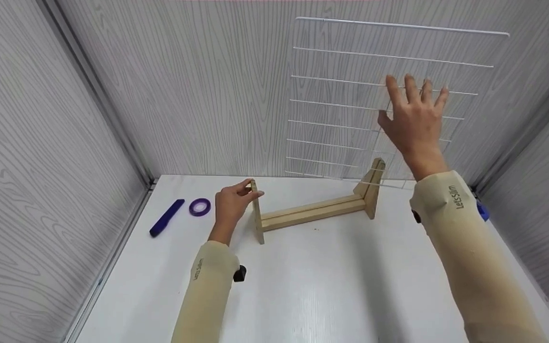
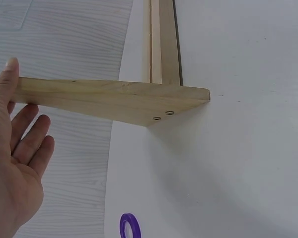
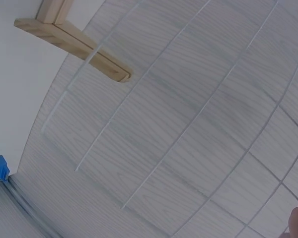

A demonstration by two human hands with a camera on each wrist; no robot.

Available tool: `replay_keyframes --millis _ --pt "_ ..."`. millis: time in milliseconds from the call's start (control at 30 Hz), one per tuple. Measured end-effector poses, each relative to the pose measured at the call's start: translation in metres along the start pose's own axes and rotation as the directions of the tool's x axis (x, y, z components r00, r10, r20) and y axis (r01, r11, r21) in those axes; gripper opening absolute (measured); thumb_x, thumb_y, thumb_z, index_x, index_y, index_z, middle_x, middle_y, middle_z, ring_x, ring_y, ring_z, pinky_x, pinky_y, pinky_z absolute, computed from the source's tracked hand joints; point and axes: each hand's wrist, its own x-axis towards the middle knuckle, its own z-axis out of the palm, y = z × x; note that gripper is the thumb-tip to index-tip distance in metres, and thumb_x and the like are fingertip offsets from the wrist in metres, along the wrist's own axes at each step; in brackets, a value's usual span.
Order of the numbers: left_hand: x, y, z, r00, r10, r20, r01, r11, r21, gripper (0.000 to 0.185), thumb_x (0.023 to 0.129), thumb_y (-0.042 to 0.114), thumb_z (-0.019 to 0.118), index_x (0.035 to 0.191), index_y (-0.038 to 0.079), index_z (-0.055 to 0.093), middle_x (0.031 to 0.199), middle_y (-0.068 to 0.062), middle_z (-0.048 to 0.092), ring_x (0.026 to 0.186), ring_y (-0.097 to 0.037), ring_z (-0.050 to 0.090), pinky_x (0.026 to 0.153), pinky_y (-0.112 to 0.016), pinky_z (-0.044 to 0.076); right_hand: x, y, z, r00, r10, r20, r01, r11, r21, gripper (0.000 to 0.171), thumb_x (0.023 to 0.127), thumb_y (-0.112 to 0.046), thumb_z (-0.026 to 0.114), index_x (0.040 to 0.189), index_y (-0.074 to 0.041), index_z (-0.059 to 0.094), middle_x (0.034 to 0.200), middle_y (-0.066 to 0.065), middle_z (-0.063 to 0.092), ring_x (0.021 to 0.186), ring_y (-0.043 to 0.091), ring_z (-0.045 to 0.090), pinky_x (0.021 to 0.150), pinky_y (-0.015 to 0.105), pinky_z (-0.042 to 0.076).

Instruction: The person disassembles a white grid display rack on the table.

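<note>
Left hand [image 1: 230,204] pinched the wooden stand's [image 1: 312,213] near upright mid-table, right hand [image 1: 415,121] spread flat against the wire grid [image 1: 341,52] leaning on the back wall; purple tape [image 1: 199,206] and marker [image 1: 166,217] lay left, table's [image 1: 312,295] front open.

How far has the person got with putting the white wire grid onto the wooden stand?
Done: the wooden stand is upright on the white table, and the white wire grid appears to sit with its lower edge at the stand's far upright. In hand: the left hand grips the near upright's top, and the right hand reaches open toward the grid. Left: the purple tape roll and blue tool lie untouched.
</note>
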Motion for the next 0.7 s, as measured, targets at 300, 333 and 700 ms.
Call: replay_keyframes --millis 300,333,700 --pt "0.000 -0.003 0.006 0.996 0.046 -0.079 -0.050 0.997 -0.056 0.056 0.077 0.039 0.087 0.127 0.017 0.072 0.107 -0.008 0.078 0.109 -0.025 0.073 0.095 -0.041 0.058 0.000 0.005 0.002 1.000 -0.016 -0.002 0.016 0.999 -0.038 0.064 0.095 -0.029 0.067 0.153 -0.020 0.041 0.155 0.023 0.045 0.140 0.057 0.039 0.115 0.076 0.021" --pt "-0.001 -0.002 0.006 0.995 0.053 -0.086 -0.058 0.997 -0.055 0.056 0.078 0.038 0.086 0.127 0.016 0.072 0.107 -0.008 0.078 0.109 -0.026 0.073 0.095 -0.042 0.058 -0.001 0.006 0.003 1.000 -0.021 -0.004 0.021 0.999 -0.044 0.064 0.095 -0.029 0.068 0.152 -0.020 0.042 0.154 0.024 0.046 0.139 0.057 0.040 0.114 0.076 0.022" --pt "-0.001 -0.001 0.001 0.996 0.088 -0.028 -0.088 0.996 -0.012 0.057 0.082 0.039 0.084 0.131 0.014 0.070 0.126 -0.010 0.071 0.122 -0.029 0.067 0.104 -0.044 0.053 -0.003 0.014 0.004 1.000 -0.005 0.003 0.005 0.999 -0.044 0.066 0.094 -0.028 0.069 0.153 -0.020 0.041 0.153 0.024 0.047 0.139 0.058 0.040 0.115 0.077 0.020"
